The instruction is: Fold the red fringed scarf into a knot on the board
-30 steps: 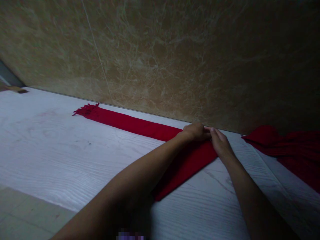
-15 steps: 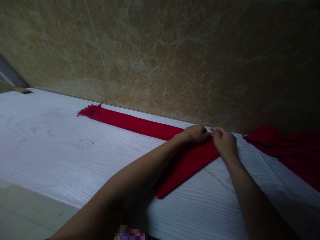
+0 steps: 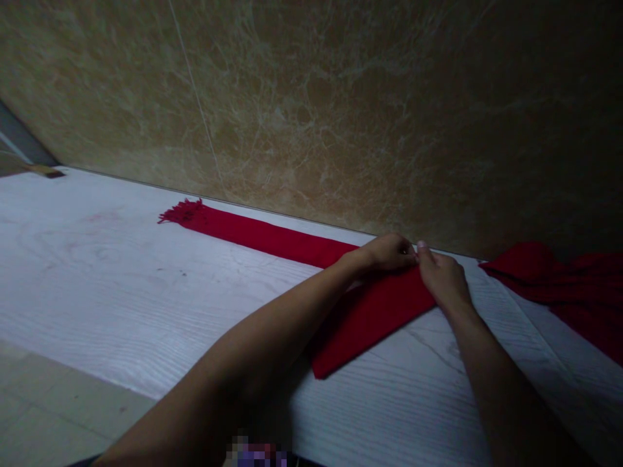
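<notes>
A long red scarf [image 3: 272, 240] lies on the white wood-grain surface along the wall, its fringed end at the left. Near its right end it bends back towards me as a folded flap [image 3: 374, 318]. My left hand [image 3: 390, 251] is closed on the scarf's upper edge at this fold, its fingers curled and partly hidden. Right beside it, my right hand [image 3: 445, 277] grips the fold's corner, thumb on top and the other fingers mostly out of sight. The two hands nearly touch. My left forearm crosses over the scarf and hides part of the flap.
Another red cloth [image 3: 559, 279] lies bunched at the right. A brown marbled wall [image 3: 302, 117] rises behind the white surface [image 3: 121, 285]. A small wooden piece [image 3: 46, 170] sits at the far left corner. Pale floor tiles [image 3: 58, 402] show at the lower left.
Both hands have shifted slightly right, and the scarf with its fringed end has slid a little the same way. My right thumb now points up more. The view has also moved slightly.
</notes>
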Demonstrator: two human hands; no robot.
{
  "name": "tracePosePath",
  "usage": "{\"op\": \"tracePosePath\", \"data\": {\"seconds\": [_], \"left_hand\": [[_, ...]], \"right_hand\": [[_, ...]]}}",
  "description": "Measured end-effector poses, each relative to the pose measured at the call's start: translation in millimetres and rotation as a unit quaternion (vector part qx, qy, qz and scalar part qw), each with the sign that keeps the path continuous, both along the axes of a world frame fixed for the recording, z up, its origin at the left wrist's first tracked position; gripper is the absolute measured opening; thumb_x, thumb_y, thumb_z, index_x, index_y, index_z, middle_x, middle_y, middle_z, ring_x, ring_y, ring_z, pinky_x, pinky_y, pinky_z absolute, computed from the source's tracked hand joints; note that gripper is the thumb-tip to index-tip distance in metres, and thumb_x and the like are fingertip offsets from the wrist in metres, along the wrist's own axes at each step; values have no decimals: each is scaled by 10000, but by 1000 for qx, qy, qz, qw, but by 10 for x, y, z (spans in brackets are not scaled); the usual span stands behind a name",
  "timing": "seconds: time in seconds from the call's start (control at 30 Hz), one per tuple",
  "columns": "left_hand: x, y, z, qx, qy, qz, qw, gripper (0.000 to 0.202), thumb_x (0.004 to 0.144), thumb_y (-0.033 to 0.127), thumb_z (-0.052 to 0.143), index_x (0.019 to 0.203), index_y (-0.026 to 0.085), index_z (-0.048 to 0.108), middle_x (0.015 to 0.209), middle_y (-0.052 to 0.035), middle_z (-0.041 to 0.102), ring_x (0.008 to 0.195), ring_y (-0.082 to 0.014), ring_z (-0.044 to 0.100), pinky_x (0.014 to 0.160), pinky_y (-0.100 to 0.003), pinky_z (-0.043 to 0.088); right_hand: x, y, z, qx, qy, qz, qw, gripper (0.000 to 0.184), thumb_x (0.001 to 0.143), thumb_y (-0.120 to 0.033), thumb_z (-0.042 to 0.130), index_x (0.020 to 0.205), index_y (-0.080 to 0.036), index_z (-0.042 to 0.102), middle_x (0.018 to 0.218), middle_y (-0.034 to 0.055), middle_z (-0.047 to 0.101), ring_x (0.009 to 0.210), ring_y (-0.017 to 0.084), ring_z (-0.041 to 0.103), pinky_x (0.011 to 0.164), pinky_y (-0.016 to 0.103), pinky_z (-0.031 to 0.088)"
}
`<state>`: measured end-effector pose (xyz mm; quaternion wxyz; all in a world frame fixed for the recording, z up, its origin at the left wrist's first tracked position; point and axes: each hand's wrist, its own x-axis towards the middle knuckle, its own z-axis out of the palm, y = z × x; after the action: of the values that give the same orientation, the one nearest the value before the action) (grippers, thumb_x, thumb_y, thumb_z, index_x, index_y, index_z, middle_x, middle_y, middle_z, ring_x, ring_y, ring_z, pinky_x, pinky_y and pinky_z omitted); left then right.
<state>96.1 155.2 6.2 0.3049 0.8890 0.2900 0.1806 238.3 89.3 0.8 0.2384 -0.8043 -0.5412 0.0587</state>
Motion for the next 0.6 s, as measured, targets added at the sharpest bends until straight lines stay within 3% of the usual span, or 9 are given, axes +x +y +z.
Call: {"op": "tracePosePath", "data": {"seconds": [0.07, 0.13, 0.23, 0.3, 0.47, 0.6], "left_hand": [[-17, -11, -3, 23, 20, 26, 999, 319, 995, 381, 524, 952, 129, 715, 810, -13, 661, 768, -154, 583, 732, -255, 452], [-32, -25, -13, 66, 21, 67, 995, 303, 967, 412, 586, 1081, 157, 702, 1040, -56, 721, 941, -191, 634, 833, -282, 480], [-54, -32, -30, 70, 18, 100, 992, 458, 937, 465, 641, 1315, 209, 610, 1295, -75, 692, 1136, -222, 632, 958, -329, 485], [-67, -21, -38, 25, 31, 83, 996, 484, 951, 487, 618, 1351, 214, 595, 1248, -66, 719, 1078, -206, 661, 934, -316, 498], [-80, 19, -63, -19, 28, 58, 998, 432, 985, 521, 554, 1116, 142, 713, 990, -50, 747, 846, -162, 650, 794, -260, 491], [-72, 11, -72, -13, 47, 70, 996, 410, 1015, 483, 502, 1133, 147, 706, 1006, -52, 751, 864, -167, 655, 792, -263, 492]], "right_hand": [[-19, -19, 20, -10, -13, -7, 1000, 616, 1030, -550, 337, 1115, -172, 815, 1036, 195, 768, 967, 325, 694, 717, 345, 420], [-35, -37, 33, -21, -24, -13, 999, 616, 1034, -562, 340, 1125, -174, 811, 1051, 198, 765, 965, 329, 692, 686, 346, 391], [-55, -55, 54, -25, -39, -12, 999, 625, 1039, -573, 341, 1095, -166, 812, 1075, 203, 763, 976, 332, 690, 668, 345, 365], [-66, -58, 69, -19, -45, -8, 999, 620, 1043, -564, 349, 1062, -154, 814, 1065, 203, 764, 965, 323, 691, 665, 340, 364], [-70, -30, 88, -13, -59, -3, 998, 608, 1046, -533, 354, 1012, -141, 817, 1039, 209, 765, 961, 319, 695, 684, 337, 391], [-11, 2, 65, -47, -37, -27, 998, 718, 1045, -567, 266, 1052, -100, 811, 1075, 258, 749, 1000, 364, 695, 724, 371, 442]]}}
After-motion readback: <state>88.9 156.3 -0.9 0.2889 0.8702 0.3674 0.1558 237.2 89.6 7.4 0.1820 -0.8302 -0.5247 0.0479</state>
